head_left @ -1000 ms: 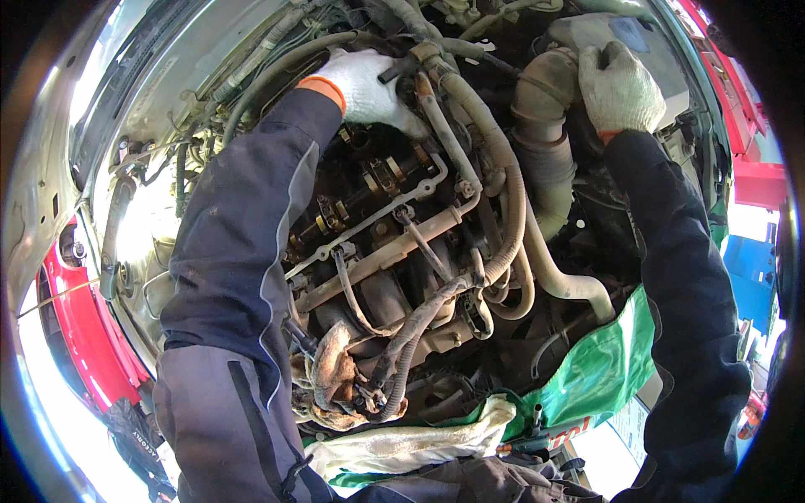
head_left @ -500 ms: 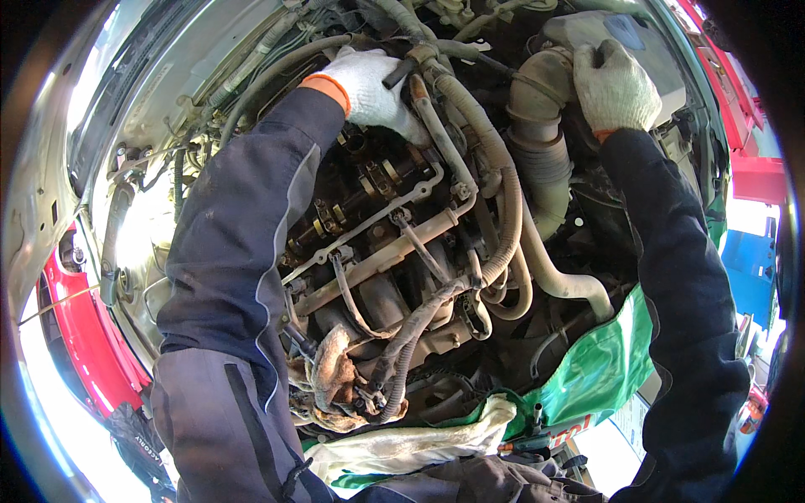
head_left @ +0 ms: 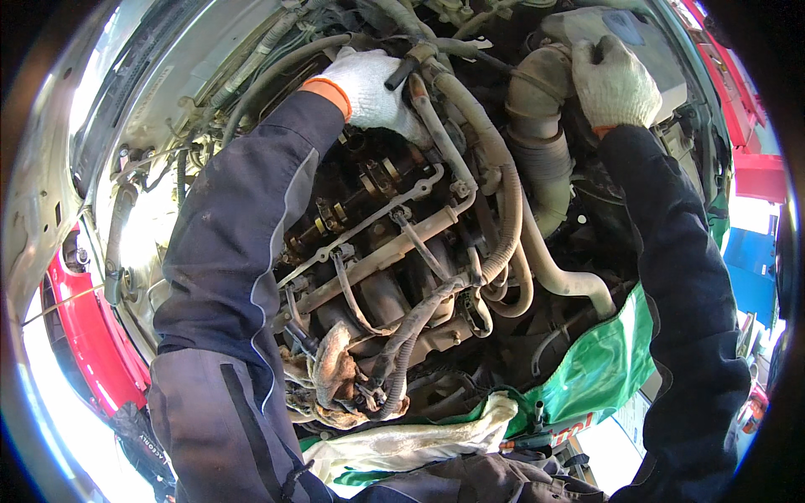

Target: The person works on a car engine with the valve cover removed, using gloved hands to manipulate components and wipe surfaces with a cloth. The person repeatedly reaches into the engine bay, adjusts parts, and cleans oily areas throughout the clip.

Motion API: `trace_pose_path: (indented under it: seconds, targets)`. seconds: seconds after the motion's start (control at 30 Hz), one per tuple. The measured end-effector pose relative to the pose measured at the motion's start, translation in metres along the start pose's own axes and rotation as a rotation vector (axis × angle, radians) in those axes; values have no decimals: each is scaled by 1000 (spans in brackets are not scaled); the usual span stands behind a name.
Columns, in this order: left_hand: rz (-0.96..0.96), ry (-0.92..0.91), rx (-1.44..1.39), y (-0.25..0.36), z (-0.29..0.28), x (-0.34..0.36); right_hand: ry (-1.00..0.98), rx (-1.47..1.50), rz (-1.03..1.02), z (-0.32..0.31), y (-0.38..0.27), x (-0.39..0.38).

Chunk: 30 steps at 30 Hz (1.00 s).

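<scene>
My left hand, in a white knit glove with an orange cuff, reaches into the far part of an open engine. Its fingers go down beside a short black hose end and a metal pipe; their tips are hidden. Gold-toned camshaft parts show below that hand. My right hand, gloved alike, is closed with fingers curled beside the ribbed air intake duct and the grey air box. What it holds, if anything, is hidden.
A corrugated hose curves over the engine beside a fuel rail. Nearer lie a dirty brown rag, a white cloth and a green cover over the front edge. A red car body stands at the left.
Both hands stay nearly in place. The right hand and forearm have shifted very slightly, and the view has moved a little.
</scene>
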<state>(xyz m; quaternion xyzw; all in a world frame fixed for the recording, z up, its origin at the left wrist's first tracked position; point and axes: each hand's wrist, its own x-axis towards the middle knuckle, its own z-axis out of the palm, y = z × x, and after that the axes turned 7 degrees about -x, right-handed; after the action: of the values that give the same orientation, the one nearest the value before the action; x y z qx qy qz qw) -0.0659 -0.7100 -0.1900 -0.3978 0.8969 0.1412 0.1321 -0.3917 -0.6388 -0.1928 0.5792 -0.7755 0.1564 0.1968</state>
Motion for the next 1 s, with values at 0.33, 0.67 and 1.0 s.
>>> trace_pose_path:
  seconds: [0.33, 0.67, 1.0]
  targets:
    - [-52, 70, 61, -3, -2, 2, -14, -5, 32, 1, -1, 0]
    - [-65, 44, 66, -2, 4, 3, -30, -1, 10, 2, 2, 1]
    - [-49, 30, -168, -19, 6, 7, -12, -23, 25, 1, -1, 1]
